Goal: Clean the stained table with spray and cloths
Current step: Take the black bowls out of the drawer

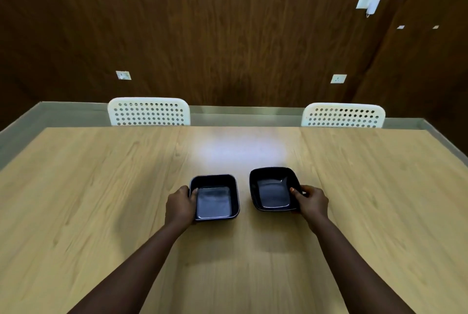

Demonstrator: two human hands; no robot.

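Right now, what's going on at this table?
A person holds two black dishes on a wooden table. The left hand grips the left dish by its rim, thumb inside. The right hand pinches the rim of the right dish, which is tilted. No spray or cloth is in view. Two white chairs stand at the far side.

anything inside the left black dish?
Left black dish looks empty: bare, glossy bottom. Only the left hand thumb hooks over its rim. The inner wall beneath the thumb is hidden.
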